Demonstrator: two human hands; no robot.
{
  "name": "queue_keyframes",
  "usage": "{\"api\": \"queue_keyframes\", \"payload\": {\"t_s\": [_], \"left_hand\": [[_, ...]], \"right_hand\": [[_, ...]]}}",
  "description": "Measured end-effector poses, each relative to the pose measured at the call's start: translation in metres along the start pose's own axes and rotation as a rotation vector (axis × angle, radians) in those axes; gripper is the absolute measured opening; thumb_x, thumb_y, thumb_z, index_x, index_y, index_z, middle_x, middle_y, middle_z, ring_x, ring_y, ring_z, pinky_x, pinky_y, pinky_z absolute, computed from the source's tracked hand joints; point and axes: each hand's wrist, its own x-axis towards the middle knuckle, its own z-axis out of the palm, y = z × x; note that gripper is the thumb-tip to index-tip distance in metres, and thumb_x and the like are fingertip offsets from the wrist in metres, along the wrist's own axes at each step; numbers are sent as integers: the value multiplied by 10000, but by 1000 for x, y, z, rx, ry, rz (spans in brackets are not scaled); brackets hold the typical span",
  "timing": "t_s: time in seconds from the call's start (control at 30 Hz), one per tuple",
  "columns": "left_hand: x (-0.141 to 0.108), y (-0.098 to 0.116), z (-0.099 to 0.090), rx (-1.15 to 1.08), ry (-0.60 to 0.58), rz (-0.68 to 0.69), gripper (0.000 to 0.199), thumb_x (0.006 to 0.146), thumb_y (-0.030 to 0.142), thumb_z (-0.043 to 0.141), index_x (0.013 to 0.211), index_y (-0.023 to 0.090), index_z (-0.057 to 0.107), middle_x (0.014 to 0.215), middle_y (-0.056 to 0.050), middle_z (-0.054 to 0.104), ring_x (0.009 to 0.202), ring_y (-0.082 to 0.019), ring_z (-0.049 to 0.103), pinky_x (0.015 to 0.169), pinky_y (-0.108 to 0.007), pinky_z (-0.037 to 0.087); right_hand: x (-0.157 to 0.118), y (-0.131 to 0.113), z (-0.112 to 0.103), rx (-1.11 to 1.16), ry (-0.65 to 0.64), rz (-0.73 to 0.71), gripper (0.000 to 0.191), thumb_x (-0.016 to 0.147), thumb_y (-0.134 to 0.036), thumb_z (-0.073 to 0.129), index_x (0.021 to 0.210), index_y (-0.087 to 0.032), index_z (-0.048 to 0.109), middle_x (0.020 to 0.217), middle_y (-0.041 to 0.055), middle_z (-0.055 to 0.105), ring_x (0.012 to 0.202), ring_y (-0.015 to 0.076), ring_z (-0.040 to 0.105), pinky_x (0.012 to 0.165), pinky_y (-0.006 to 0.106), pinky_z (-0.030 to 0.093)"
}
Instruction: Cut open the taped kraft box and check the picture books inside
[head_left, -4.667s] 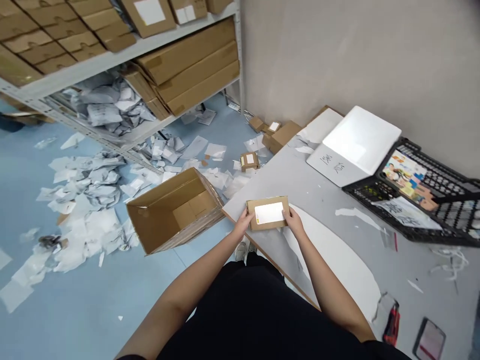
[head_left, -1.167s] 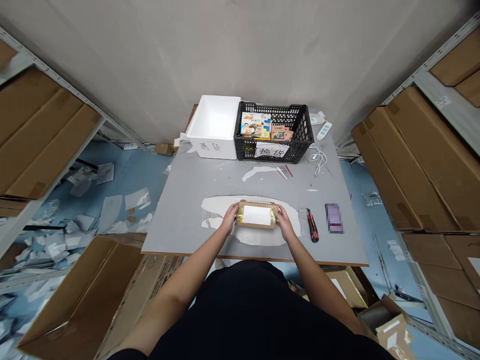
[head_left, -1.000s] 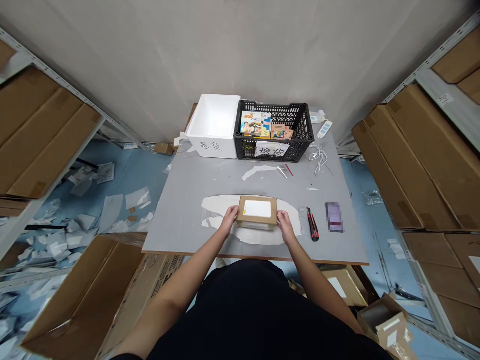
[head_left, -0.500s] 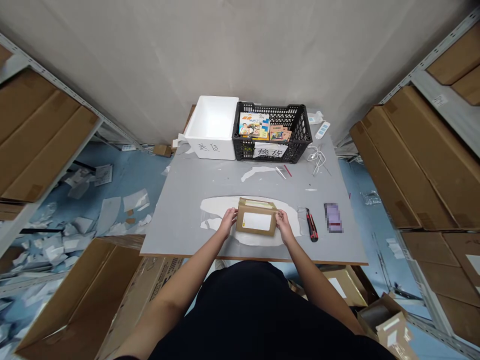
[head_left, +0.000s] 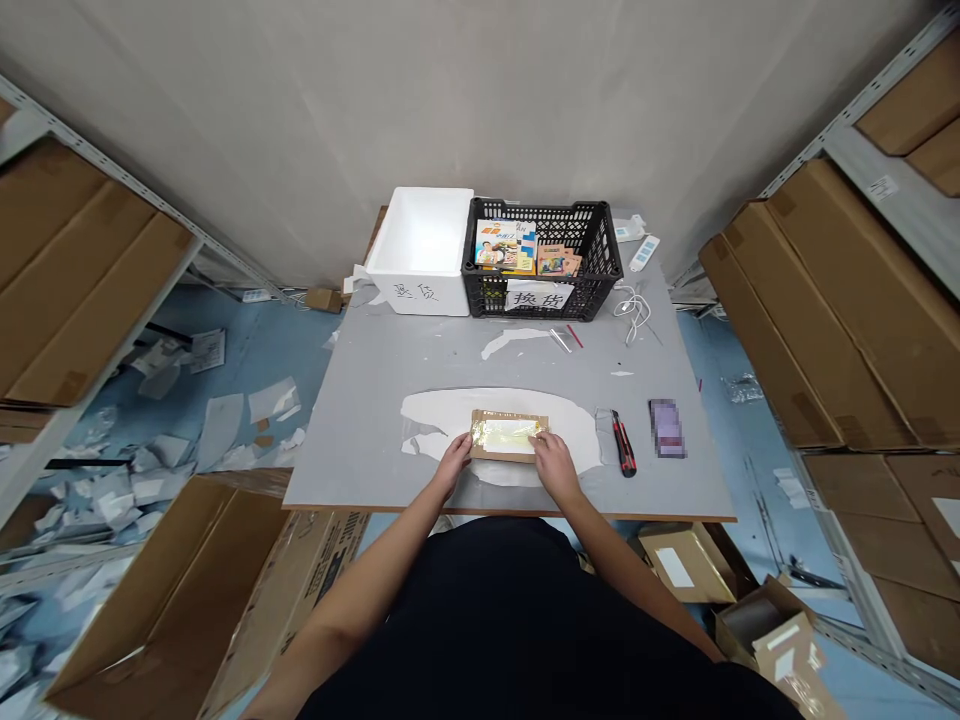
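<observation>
Near the front of the grey table, a small brown cardboard box [head_left: 517, 456] shows a face with a pale label under shiny clear tape. My left hand [head_left: 454, 460] grips its left end, fingers closed at the edge. My right hand [head_left: 553, 462] is at the box's right end, its fingers bent over the label side and touching it. Under the box lies a white worn patch [head_left: 427, 405] of the tabletop. A red and black utility knife [head_left: 623, 445] rests to the right of my right hand, apart from it.
At the back stand a white foam box [head_left: 420, 290] and a black plastic crate [head_left: 600, 260] holding books and small packs. A cable [head_left: 634, 312] and a blurred purple item [head_left: 667, 428] lie on the right. Cartons [head_left: 825, 300] fill the side shelves; a large open carton [head_left: 180, 590] stands lower left.
The box has been turned, so the taped, pale-labelled side faces up instead of the side with a white label. My right hand has moved left, onto the box's upper face.
</observation>
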Motion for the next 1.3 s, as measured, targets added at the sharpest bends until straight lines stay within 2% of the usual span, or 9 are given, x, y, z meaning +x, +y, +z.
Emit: {"api": "queue_keyframes", "payload": {"t_s": [0.17,0.33,0.5,0.6,0.7,0.8,0.87,1.1,1.3], "left_hand": [[6,4,1,-18,68,-37,598,803,585,607,1282,236,528,1389,-152,498,1256,-274,500,972,-393,416],[4,12,18,-8,-49,-12,667,738,467,725,1312,198,517,1170,-150,614,1079,-257,594,889,-377,462],[-1,26,27,29,45,204,614,700,432,741,1247,212,569,998,-48,603,852,-155,585,811,-301,477],[-5,36,23,84,48,291,517,700,417,734,1159,208,620,889,-16,589,735,-122,546,747,-277,477],[-9,43,20,95,15,286,490,696,408,731,1130,201,638,845,-15,590,722,-128,543,732,-282,479],[-10,45,21,87,5,276,488,701,413,718,1135,202,646,863,-27,606,776,-148,560,763,-295,479],[-8,44,22,85,-22,266,483,715,429,703,1138,204,651,905,-40,620,830,-163,571,786,-304,477],[3,29,26,130,36,106,533,721,469,695,1175,199,619,1086,-94,621,985,-219,592,796,-326,491],[1,11,42,132,-125,-8,557,722,457,717,1191,177,605,1207,-128,627,1096,-267,590,886,-372,481]], "right_hand": [[6,5,-9,-80,16,135,295,919,-244,445,1130,-181,642,1118,135,637,1062,288,557,951,449,430],[-2,29,-22,81,84,261,371,912,-400,478,1189,-191,609,1218,138,611,1163,284,536,994,443,422],[1,28,-19,428,0,310,414,890,-448,482,1211,-213,594,1233,111,613,1106,256,592,938,424,482],[12,8,-19,556,143,340,403,915,-390,421,1234,-200,576,1196,120,622,1045,230,610,907,403,505],[21,-17,-30,454,272,236,396,938,-307,374,1274,-211,561,1200,121,602,1108,234,565,974,421,464],[26,-34,-42,291,75,-23,381,935,-241,392,1258,-245,594,1169,103,613,1135,255,539,1006,448,434],[26,-36,-45,180,5,-71,371,930,-240,419,1249,-243,610,1140,109,619,1113,270,537,992,457,437],[6,31,-61,49,149,274,471,924,-460,440,1288,-195,580,1136,153,611,1099,311,539,976,498,414],[-7,73,-46,517,74,512,572,877,-634,382,1157,-200,629,1157,122,643,1093,274,594,914,451,488]]}}
